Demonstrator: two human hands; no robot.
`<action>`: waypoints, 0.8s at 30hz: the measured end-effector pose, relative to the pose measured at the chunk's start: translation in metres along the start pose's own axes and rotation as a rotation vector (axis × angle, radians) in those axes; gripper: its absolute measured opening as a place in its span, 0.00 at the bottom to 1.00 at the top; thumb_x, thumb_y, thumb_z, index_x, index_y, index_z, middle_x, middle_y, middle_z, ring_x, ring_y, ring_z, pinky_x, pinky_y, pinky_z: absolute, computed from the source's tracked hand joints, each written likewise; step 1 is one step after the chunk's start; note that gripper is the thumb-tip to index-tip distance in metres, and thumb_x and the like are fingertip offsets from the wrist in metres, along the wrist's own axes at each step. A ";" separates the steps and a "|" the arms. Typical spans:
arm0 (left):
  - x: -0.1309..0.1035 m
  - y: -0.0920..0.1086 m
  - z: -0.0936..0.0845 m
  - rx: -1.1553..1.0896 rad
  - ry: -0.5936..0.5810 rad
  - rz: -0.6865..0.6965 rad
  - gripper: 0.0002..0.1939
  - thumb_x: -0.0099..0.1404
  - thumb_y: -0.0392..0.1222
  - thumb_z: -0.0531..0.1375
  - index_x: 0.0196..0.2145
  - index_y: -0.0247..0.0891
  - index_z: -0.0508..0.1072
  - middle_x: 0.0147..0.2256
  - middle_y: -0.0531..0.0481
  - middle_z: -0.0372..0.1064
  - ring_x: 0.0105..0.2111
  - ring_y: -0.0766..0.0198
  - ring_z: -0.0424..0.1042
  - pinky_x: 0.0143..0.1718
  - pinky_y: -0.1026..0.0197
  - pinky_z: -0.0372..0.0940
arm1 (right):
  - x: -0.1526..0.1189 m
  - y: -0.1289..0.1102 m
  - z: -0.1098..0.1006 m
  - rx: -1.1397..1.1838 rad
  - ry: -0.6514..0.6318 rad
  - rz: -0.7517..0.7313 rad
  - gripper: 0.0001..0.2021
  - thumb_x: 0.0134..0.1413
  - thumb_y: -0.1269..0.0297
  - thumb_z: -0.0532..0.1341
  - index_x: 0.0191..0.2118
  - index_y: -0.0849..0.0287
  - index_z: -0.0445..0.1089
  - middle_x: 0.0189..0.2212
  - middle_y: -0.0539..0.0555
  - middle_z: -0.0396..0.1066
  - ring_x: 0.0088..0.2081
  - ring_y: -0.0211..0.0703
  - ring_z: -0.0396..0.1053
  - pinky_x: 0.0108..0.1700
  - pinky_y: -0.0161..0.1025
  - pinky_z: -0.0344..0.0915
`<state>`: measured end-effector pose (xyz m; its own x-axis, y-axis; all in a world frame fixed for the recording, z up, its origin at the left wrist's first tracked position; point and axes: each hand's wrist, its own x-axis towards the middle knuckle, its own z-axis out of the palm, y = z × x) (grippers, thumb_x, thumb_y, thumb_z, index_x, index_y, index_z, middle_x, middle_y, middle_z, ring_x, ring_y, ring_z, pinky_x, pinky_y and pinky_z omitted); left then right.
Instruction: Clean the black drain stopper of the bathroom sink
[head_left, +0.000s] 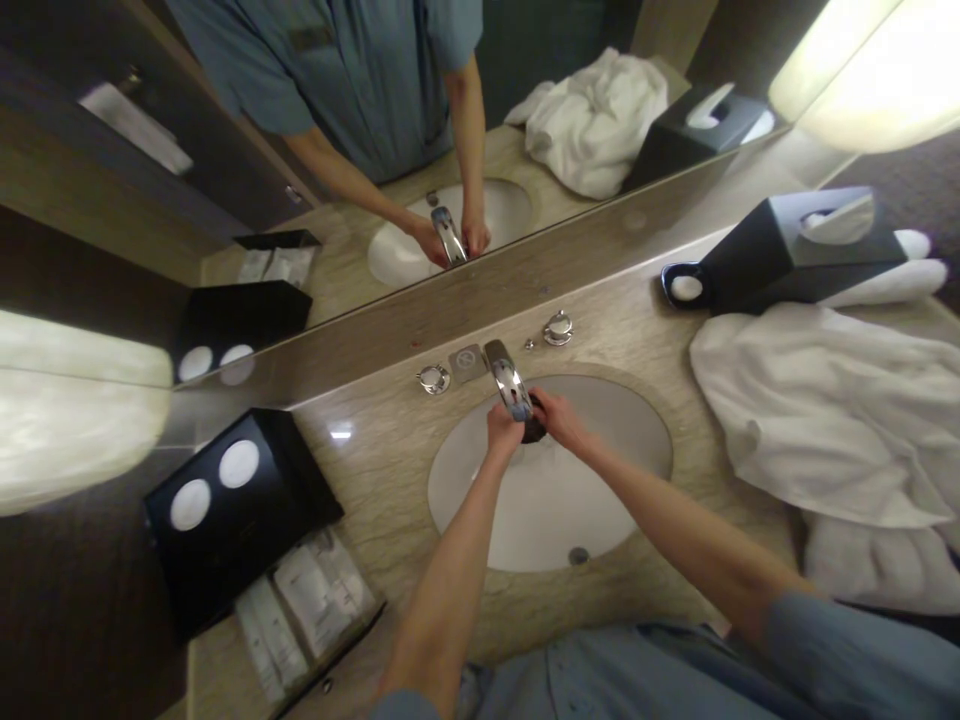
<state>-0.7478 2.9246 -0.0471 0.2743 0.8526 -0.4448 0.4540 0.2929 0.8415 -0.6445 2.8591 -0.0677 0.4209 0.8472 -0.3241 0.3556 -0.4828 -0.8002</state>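
Both hands meet under the chrome faucet spout (508,378) over the white oval sink (600,500). My left hand (502,430) is closed just left of the spout's tip. My right hand (559,418) grips a small dark object (534,432) pressed against the spout's underside. What the dark object is cannot be made out. Two chrome knobs flank the faucet, one to the left (433,379) and one to the right (558,327).
A beige stone counter (375,470) holds a black tray with wrapped toiletries (300,600) at left. White towels (825,420) and a black tissue box (787,255) lie at right. A wall mirror (300,150) behind reflects the sink and the person.
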 end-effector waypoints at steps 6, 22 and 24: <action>-0.007 -0.017 -0.001 -0.099 -0.031 -0.057 0.15 0.48 0.30 0.55 0.35 0.34 0.73 0.26 0.53 0.68 0.24 0.65 0.65 0.27 0.63 0.60 | -0.015 0.001 0.016 0.048 -0.029 0.103 0.23 0.69 0.51 0.41 0.54 0.63 0.60 0.34 0.59 0.75 0.23 0.41 0.70 0.24 0.35 0.62; -0.002 -0.008 -0.015 -0.033 -0.111 -0.019 0.10 0.40 0.26 0.59 0.23 0.35 0.74 0.24 0.51 0.69 0.28 0.61 0.67 0.33 0.62 0.58 | 0.002 0.002 -0.011 -0.105 -0.113 -0.128 0.09 0.55 0.59 0.64 0.40 0.57 0.71 0.33 0.53 0.75 0.35 0.43 0.73 0.38 0.33 0.63; 0.004 -0.003 -0.019 -0.005 -0.134 -0.002 0.10 0.38 0.25 0.60 0.19 0.36 0.73 0.23 0.50 0.69 0.30 0.58 0.68 0.35 0.60 0.59 | 0.014 0.000 -0.027 -0.146 -0.174 -0.208 0.10 0.46 0.62 0.70 0.34 0.57 0.72 0.35 0.54 0.76 0.38 0.45 0.73 0.42 0.34 0.62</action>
<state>-0.7640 2.9358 -0.0455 0.3840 0.7866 -0.4835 0.4510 0.2971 0.8416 -0.6159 2.8647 -0.0585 0.1814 0.9503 -0.2531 0.5409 -0.3113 -0.7814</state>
